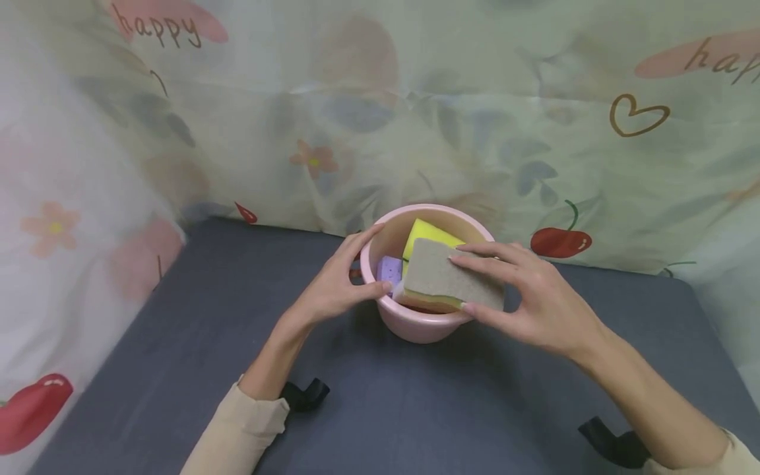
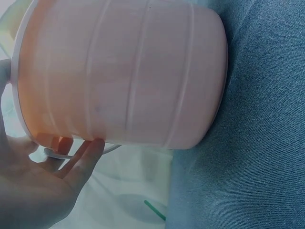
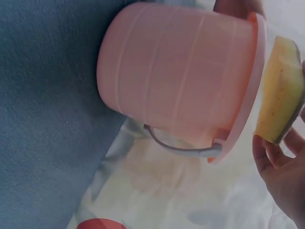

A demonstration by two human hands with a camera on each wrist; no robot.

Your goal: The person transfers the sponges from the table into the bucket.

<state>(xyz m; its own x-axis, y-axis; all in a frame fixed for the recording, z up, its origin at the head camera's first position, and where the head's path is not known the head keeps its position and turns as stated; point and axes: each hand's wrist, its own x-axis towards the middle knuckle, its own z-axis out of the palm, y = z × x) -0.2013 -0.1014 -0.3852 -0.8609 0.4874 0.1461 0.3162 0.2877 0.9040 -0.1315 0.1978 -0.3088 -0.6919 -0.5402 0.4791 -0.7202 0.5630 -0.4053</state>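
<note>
A pink bucket (image 1: 418, 328) stands upright on the dark surface. My left hand (image 1: 335, 284) grips its left rim, the thumb over the near edge and the fingers along the outside wall, as the left wrist view shows. Above the bucket's mouth, my right hand (image 1: 543, 300) holds a sponge (image 1: 445, 270) between thumb and fingers; it has a greyish top face and a yellow body (image 3: 279, 90). In the right wrist view this sponge is apart from the rim. Inside the bucket are a bright yellow sponge (image 1: 429, 232) and a purple block with small holes (image 1: 389, 269).
The bucket's grey handle (image 3: 186, 151) hangs down on the far side. A dark cloth-like surface (image 1: 196, 343) lies underneath. Behind it hangs a printed curtain (image 1: 255, 132) with flowers and cherries. Black straps (image 1: 305, 396) show near the wrists.
</note>
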